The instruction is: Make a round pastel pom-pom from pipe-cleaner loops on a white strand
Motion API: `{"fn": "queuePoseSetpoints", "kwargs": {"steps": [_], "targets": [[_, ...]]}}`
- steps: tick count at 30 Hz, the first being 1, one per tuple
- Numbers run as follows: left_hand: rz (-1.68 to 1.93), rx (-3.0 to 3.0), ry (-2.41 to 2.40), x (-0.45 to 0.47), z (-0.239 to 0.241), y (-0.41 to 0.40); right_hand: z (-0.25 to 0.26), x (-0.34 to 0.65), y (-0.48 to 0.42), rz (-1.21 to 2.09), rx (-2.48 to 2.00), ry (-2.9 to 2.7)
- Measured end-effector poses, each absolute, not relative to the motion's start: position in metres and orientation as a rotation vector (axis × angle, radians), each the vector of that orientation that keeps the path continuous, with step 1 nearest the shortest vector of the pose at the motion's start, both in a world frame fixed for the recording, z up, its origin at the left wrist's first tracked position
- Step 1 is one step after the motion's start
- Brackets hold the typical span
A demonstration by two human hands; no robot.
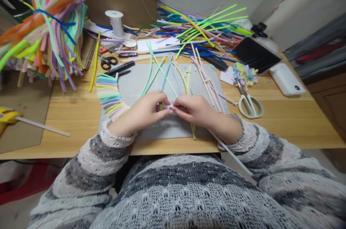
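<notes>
My left hand (144, 110) and my right hand (196, 109) meet over the grey cutting mat (164, 131), both closed in a pinch, fingertips nearly touching. Between them is a small pale piece of a band wound with pastel pipe cleaners (109, 93); the band curves out to the left of my left hand. From under my right wrist a bare white strip (234, 157) runs toward my lap. My fingers hide most of the spot being pinched. Beyond them lie loose green pipe cleaners (150, 74), yellow ones (188, 77) and pale pink ones (202, 72).
A big bundle of coloured pipe cleaners (51, 30) stands at left, above a yellow glue gun (7, 117). Black scissors (108, 63), markers (120, 67) and a clear spool (117, 25) lie behind the mat. White-handled scissors (250, 105), a phone (256, 54) and a white case (287, 79) are at right.
</notes>
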State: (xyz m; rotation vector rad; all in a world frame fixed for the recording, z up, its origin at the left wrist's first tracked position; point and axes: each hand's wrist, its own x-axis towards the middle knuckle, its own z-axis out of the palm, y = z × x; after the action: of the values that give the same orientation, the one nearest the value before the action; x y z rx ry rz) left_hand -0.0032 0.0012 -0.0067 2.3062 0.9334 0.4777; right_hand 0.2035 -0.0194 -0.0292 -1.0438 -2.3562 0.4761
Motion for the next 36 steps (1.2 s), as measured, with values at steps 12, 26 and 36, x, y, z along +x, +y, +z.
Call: {"fn": "queuePoseSetpoints", "kwargs": {"steps": [12,26,36], "targets": [[0.499,2.293,1.010,-0.0031,-0.0127,0.0036,-0.0293,0.2040,-0.0188,0.437,-0.997,-2.379],[0.524,2.326,0.931,-0.0017,-0.0121,0.0060,-0.0285,0.2029,-0.0189,0.391,-0.963,-2.411],[0.458,2.261,0.989,-0.0041,-0.0096,0.0047,-0.0291,0.2043,-0.0190,0.362,-0.961,-2.412]]}}
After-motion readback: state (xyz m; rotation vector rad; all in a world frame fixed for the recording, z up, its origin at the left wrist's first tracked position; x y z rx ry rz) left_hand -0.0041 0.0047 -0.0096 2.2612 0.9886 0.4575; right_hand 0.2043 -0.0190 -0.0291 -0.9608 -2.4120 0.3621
